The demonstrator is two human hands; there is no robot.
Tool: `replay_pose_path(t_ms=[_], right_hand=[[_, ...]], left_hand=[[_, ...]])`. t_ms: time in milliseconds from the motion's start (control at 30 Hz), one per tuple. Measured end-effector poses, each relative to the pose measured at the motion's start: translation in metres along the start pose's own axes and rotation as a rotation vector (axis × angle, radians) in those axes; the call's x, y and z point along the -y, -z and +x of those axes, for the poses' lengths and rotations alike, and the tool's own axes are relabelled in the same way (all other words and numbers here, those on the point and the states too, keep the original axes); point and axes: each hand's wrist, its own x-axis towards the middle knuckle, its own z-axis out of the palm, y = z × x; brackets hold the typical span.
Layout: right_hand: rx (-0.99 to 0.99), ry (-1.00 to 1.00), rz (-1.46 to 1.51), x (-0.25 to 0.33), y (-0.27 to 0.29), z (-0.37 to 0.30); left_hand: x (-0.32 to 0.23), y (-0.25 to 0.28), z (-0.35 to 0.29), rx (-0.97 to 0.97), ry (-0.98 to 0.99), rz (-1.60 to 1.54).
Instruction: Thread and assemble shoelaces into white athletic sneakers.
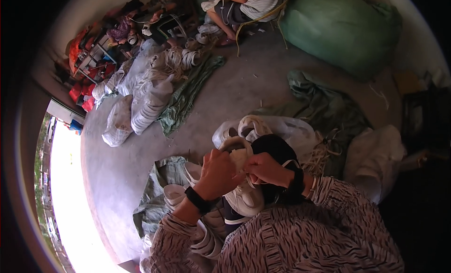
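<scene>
In the head view, one pale sneaker (246, 202) rests on the person's dark-clothed lap (277, 150), its middle hidden where the right hand (268, 169) pinches it and the left hand (218, 174) curls over, fingertips hidden, grip impossible to tell, while the top edge crops one seated co-worker (260, 5) beside one green sack (338, 33).

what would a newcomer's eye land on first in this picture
Likely the glaring white opening along the left edge, then the bulging green sack at upper right. Nearer, at lower centre, the left hand and right hand meet over a pale shoe.
</scene>
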Motion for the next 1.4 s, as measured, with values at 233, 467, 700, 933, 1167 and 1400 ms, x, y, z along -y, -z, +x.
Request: replay_pose_path(t_ms=[233,467,700,933,1167,1400], right_hand=[[0.103,0.201,-0.339,0.024,0.017,-0.002],[-0.401,0.608,-0.644,0.021,0.024,-0.034],[-0.333,0.596,-0.972,0.001,-0.001,-0.026],[0.013,0.045,0.094,0.016,0.035,-0.036],[-0.242,0.36,1.323,-0.004,0.183,-0.089],[-0.577,0.567,1.073,-0.029,0.23,-0.111]], left_hand=[[-0.02,-0.008,0.006,0.024,-0.126,0.376],[-0.017,0.008,-0.041,-0.269,0.346,-0.699],[-0.028,-0.011,-0.04,0.128,0.283,-1.378],[0.035,-0.002,-0.057,-0.765,0.337,-2.163],[0.232,-0.011,-0.294,-1.498,0.811,-1.233],[0.158,-0.024,-0.226,-1.352,0.949,-1.684]])
